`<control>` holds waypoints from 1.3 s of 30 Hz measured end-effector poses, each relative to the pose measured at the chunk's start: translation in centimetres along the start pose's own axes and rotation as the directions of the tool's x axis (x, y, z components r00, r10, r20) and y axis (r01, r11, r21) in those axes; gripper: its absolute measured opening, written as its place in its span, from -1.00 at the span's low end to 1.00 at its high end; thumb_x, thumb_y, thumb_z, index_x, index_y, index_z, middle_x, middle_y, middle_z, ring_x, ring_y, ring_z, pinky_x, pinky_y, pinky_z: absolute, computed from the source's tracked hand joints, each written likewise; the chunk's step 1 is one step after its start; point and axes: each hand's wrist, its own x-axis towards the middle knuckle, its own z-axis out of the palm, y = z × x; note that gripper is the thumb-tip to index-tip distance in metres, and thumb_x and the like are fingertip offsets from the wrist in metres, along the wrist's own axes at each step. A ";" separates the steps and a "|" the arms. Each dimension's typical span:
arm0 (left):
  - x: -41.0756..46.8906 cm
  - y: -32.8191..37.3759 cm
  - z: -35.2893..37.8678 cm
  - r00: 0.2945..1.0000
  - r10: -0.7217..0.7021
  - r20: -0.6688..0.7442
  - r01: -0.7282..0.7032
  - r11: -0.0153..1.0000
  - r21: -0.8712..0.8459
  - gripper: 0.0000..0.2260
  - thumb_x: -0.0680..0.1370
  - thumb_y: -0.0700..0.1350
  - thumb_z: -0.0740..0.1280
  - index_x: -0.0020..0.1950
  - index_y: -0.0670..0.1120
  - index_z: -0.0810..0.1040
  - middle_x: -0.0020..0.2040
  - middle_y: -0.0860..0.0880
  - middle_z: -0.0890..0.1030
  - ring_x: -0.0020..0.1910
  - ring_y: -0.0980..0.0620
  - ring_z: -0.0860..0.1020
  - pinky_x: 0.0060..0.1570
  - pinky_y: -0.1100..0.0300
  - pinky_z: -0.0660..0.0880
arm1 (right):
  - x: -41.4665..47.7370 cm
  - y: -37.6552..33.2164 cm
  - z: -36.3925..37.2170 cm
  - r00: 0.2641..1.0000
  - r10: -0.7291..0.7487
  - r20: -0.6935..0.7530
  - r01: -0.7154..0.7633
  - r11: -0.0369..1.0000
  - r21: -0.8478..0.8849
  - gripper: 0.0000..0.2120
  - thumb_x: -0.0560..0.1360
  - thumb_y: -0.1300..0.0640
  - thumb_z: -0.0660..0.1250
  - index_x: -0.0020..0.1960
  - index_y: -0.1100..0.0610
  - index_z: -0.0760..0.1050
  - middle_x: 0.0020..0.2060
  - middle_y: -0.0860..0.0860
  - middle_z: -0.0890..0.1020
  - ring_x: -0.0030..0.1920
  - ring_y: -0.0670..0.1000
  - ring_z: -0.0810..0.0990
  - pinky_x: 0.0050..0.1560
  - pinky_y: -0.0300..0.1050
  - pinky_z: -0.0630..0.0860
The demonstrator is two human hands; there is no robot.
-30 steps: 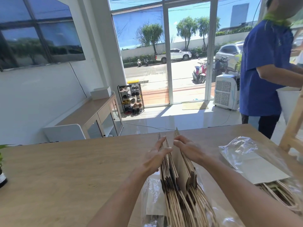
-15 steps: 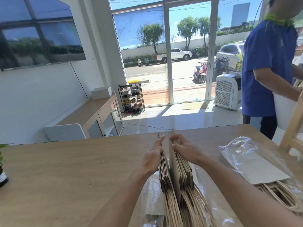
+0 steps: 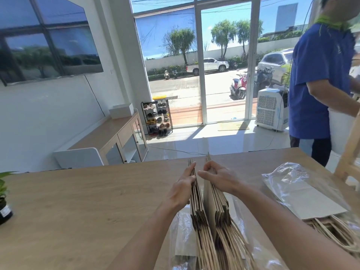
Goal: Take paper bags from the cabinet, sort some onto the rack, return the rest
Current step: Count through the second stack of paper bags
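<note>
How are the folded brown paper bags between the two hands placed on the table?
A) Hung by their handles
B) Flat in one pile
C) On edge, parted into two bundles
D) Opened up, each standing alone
C: the paper bags stand on edge, with the left hand pressing one bundle aside and the right hand holding the other, so a gap shows between them.

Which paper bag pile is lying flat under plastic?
The pile on the right: it lies flat under plastic, while the other stack stands on edge between the left hand and right hand.
</note>
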 end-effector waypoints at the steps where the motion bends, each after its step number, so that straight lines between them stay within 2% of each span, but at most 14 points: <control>1: -0.1 0.0 0.0 1.000 -0.003 0.001 0.003 1.000 -0.006 -0.56 0.69 -0.12 -0.02 0.57 0.12 0.15 0.59 0.06 0.15 0.52 0.12 0.11 0.34 0.20 0.10 | -0.1 -0.1 0.0 1.000 0.006 0.004 -0.006 1.000 -0.003 -0.79 0.46 -0.27 0.28 -0.18 -0.18 0.36 -0.01 0.03 0.50 0.02 0.04 0.45 -0.14 -0.11 0.33; 5: -0.2 -0.3 -0.1 1.000 0.008 -0.015 -0.008 1.000 -0.013 -0.57 0.70 -0.12 -0.03 0.57 0.09 0.17 0.59 0.07 0.15 0.54 0.12 0.10 0.43 0.22 0.03 | -0.1 -0.6 0.1 1.000 0.025 0.008 -0.024 0.999 -0.025 -0.75 0.44 -0.25 0.33 -0.19 -0.13 0.34 -0.08 0.03 0.47 -0.09 0.01 0.44 -0.28 -0.19 0.30; 9: -0.3 -0.6 -0.5 1.000 0.005 -0.025 -0.005 1.000 -0.001 -0.57 0.69 -0.14 -0.03 0.57 0.07 0.18 0.59 0.07 0.16 0.53 0.16 0.10 0.49 0.18 0.01 | 0.1 -0.5 0.1 0.999 0.033 0.021 -0.033 0.999 -0.034 -0.72 0.39 -0.25 0.37 -0.18 -0.12 0.34 -0.02 0.04 0.48 -0.08 0.00 0.45 -0.24 -0.16 0.34; 15: -0.5 -0.3 -0.7 1.000 0.008 -0.020 -0.008 1.000 -0.006 -0.57 0.68 -0.15 -0.02 0.55 0.09 0.23 0.57 0.11 0.19 0.43 0.26 0.13 0.43 0.25 0.02 | 0.5 -0.6 -0.1 0.996 0.006 0.084 -0.001 0.998 -0.059 -0.46 0.06 -0.46 0.34 -0.16 -0.15 0.31 -0.05 -0.02 0.47 -0.05 -0.01 0.43 -0.12 -0.10 0.36; 18: -0.5 -0.1 -0.7 1.000 0.008 -0.008 -0.008 1.000 -0.002 -0.57 0.69 -0.15 -0.02 0.55 0.10 0.23 0.54 0.13 0.22 0.47 0.24 0.12 0.42 0.26 0.02 | 0.4 -0.8 -0.2 0.994 -0.013 0.111 0.018 0.999 -0.045 -0.48 0.07 -0.40 0.34 -0.11 -0.14 0.32 -0.02 0.00 0.47 -0.04 0.00 0.43 -0.15 -0.12 0.35; 21: -0.3 -0.1 -0.6 1.000 0.009 -0.016 -0.009 1.000 -0.003 -0.57 0.69 -0.16 -0.02 0.55 0.08 0.22 0.55 0.10 0.21 0.51 0.19 0.11 0.44 0.24 0.02 | 0.2 -0.7 0.2 0.995 0.004 0.103 -0.005 1.000 0.007 -0.67 0.21 -0.24 0.27 -0.07 -0.18 0.34 -0.02 0.04 0.48 -0.10 -0.01 0.44 -0.23 -0.14 0.33; 23: -0.3 -0.2 -0.7 1.000 0.009 -0.029 -0.009 1.000 -0.001 -0.57 0.69 -0.16 -0.03 0.56 0.06 0.20 0.56 0.10 0.19 0.48 0.22 0.11 0.42 0.27 0.02 | 0.1 -0.4 0.5 0.997 0.007 0.073 -0.010 0.999 0.043 -0.70 0.24 -0.19 0.19 -0.03 -0.25 0.35 0.08 0.06 0.50 0.00 0.03 0.46 -0.13 -0.11 0.38; 26: -0.3 -0.3 -0.7 0.999 0.012 -0.041 -0.013 1.000 -0.012 -0.58 0.70 -0.16 -0.03 0.57 0.05 0.18 0.57 0.10 0.17 0.44 0.26 0.11 0.39 0.30 0.02 | 0.0 0.0 0.4 0.999 -0.014 0.032 0.012 0.997 0.077 -0.49 0.31 -0.12 0.16 0.26 -0.31 0.33 0.34 0.05 0.42 0.31 0.07 0.38 0.23 -0.01 0.35; 27: -0.3 -0.4 -0.7 0.999 0.013 -0.048 -0.014 1.000 -0.018 -0.58 0.70 -0.16 -0.03 0.57 0.05 0.17 0.58 0.10 0.16 0.44 0.27 0.11 0.39 0.31 0.02 | 0.1 0.0 0.4 0.999 -0.022 0.037 0.019 0.996 0.084 -0.49 0.34 -0.09 0.15 0.29 -0.31 0.34 0.36 0.04 0.40 0.36 0.07 0.34 0.28 0.00 0.32; 29: -0.3 -0.5 -0.7 0.998 0.008 -0.068 -0.010 0.999 -0.032 -0.58 0.70 -0.16 -0.04 0.58 0.03 0.15 0.58 0.11 0.15 0.48 0.25 0.09 0.42 0.29 0.01 | 0.0 -0.2 0.2 0.998 -0.036 0.049 0.032 0.997 0.073 -0.66 0.36 -0.05 0.14 0.08 -0.33 0.43 0.28 0.04 0.46 0.28 0.06 0.39 0.21 -0.01 0.35; 31: -0.3 -0.7 -0.6 0.997 0.009 -0.076 -0.012 0.999 -0.040 -0.58 0.70 -0.16 -0.04 0.58 0.03 0.14 0.58 0.11 0.15 0.53 0.19 0.08 0.50 0.22 -0.01 | -0.1 -0.4 0.2 0.998 -0.024 0.052 0.021 0.998 0.059 -0.85 0.41 -0.03 0.16 -0.11 -0.24 0.44 0.15 0.05 0.49 0.13 0.05 0.42 0.04 -0.05 0.37; 34: -0.3 -0.6 0.1 0.997 0.015 -0.072 -0.018 0.999 -0.045 -0.58 0.70 -0.15 -0.04 0.57 0.04 0.16 0.58 0.09 0.17 0.55 0.14 0.11 0.55 0.12 0.01 | -0.3 -0.1 0.1 0.998 -0.010 0.066 0.007 0.999 0.050 -0.97 0.49 -0.04 0.25 -0.08 -0.16 0.40 0.14 0.04 0.44 0.10 0.05 0.39 -0.11 -0.12 0.30; 37: -0.3 -0.3 0.4 0.998 0.010 -0.056 -0.011 1.000 -0.024 -0.58 0.70 -0.12 -0.04 0.57 0.07 0.16 0.58 0.09 0.17 0.54 0.12 0.10 0.49 0.18 0.02 | -0.4 -0.3 0.1 0.995 -0.024 0.100 0.021 0.999 0.026 -0.58 0.28 -0.33 0.30 0.01 -0.11 0.38 0.13 0.03 0.43 0.10 0.04 0.40 -0.11 -0.13 0.31; 39: -0.2 -0.2 0.5 0.999 0.014 -0.047 -0.015 1.000 -0.022 -0.58 0.70 -0.12 -0.04 0.57 0.08 0.16 0.58 0.08 0.17 0.54 0.11 0.11 0.44 0.20 0.03 | -0.4 -0.6 0.0 0.993 -0.030 0.117 0.030 1.000 0.001 -0.50 0.21 -0.36 0.30 0.03 -0.11 0.37 0.15 0.03 0.42 0.11 0.04 0.41 -0.04 -0.09 0.34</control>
